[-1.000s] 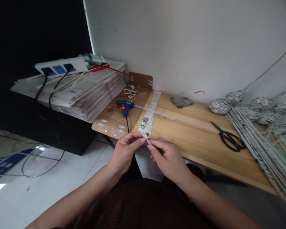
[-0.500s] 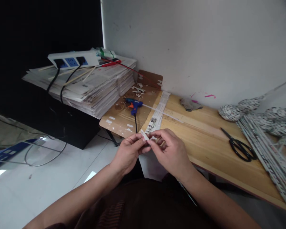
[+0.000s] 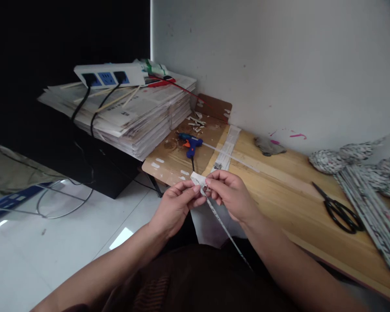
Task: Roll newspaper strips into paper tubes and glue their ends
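Note:
Both my hands meet in front of the wooden table's near edge. My left hand (image 3: 177, 206) and my right hand (image 3: 229, 193) pinch the upper end of a thin rolled newspaper stick (image 3: 225, 229), whose white tip shows between my fingertips. The stick slants down to the right toward my lap. Just beyond my fingers a flat band of newspaper strips (image 3: 225, 149) lies on the wooden table (image 3: 289, 190), running toward the wall.
A blue glue gun (image 3: 190, 143) lies on a cardboard sheet (image 3: 169, 160) at the table's left. Black scissors (image 3: 339, 210) sit at right, by a bundle of paper sticks (image 3: 373, 208). A newspaper stack (image 3: 133, 110) carries a power strip (image 3: 108, 76). White floor lies left.
The view has shifted, so the table sits further right. My hands have drawn together and lifted slightly, and the long stick now shows slanting down below my right hand.

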Available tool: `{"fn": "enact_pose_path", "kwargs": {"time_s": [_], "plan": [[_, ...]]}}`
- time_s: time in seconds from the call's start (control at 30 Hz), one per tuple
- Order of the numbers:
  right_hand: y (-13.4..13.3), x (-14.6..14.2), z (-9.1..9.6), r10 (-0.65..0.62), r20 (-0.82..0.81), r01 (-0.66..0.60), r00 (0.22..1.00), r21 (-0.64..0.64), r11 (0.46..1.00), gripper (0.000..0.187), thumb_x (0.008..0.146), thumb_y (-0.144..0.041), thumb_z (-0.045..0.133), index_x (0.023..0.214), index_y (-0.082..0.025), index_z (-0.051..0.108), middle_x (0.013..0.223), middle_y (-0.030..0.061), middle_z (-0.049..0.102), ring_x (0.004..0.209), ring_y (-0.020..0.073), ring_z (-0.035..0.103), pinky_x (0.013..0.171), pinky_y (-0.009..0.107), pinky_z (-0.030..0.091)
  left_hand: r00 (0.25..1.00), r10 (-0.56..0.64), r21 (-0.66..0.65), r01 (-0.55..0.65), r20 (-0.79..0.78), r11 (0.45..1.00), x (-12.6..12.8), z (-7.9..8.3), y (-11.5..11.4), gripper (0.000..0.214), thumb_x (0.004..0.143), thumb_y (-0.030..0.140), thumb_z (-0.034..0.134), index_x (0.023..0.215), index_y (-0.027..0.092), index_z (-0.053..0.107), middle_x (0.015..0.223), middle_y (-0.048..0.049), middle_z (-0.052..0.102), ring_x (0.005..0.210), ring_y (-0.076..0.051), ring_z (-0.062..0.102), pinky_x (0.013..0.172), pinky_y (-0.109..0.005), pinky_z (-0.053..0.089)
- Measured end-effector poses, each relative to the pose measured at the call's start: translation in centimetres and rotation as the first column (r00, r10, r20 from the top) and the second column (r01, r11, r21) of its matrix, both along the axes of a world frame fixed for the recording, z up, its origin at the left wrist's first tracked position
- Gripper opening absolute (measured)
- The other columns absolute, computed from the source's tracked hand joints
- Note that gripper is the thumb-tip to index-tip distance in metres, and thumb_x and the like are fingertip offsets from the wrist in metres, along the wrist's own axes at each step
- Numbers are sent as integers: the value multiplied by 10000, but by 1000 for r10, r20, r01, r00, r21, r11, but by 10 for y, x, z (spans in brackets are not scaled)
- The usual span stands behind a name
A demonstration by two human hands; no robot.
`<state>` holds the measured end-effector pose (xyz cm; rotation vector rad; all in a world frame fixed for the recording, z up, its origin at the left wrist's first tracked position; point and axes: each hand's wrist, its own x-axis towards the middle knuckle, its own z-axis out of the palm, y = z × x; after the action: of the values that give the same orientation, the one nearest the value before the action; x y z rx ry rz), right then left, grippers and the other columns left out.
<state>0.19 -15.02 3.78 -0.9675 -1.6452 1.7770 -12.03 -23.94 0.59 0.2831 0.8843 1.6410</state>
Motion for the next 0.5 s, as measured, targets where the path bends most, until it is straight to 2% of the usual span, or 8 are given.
{"fn": "enact_pose_path", "kwargs": {"time_s": [0.07,0.17,0.37,0.5], "plan": [[5,-5,-2,19,-4,-19,1000,-90,996,196,800,-347,686,807,-162,621,580,-36,571,454,59,463,373,151,334,1000,1,-6,-1,-2,1000,-4,0,-1,137,746,183,798,814,111,703,810,-56,730,772,-143,716,742,-234,599],[20,-13,-10,36,31,-33,999,-87,996,255,804,-404,675,856,-160,622,683,-21,588,472,64,514,372,159,369,1000,10,-14,-10,-11,1000,-13,-1,-3,152,743,192,802,826,108,707,839,-68,735,816,-172,731,753,-235,598],[63,-42,-29,-94,266,55,959,152,987,313,848,-481,640,940,-185,601,793,15,623,528,96,583,418,198,443,998,57,-19,-57,-24,998,-30,-2,-10,147,748,188,798,834,105,714,899,-84,739,892,-216,738,763,-227,598],[80,-70,-27,-90,489,-77,868,312,947,509,827,-681,568,775,-177,626,652,55,643,493,137,602,441,233,442,997,71,-26,-71,-22,997,-36,-2,-15,124,767,179,782,829,99,710,898,-82,732,889,-210,736,759,-222,601]]}}
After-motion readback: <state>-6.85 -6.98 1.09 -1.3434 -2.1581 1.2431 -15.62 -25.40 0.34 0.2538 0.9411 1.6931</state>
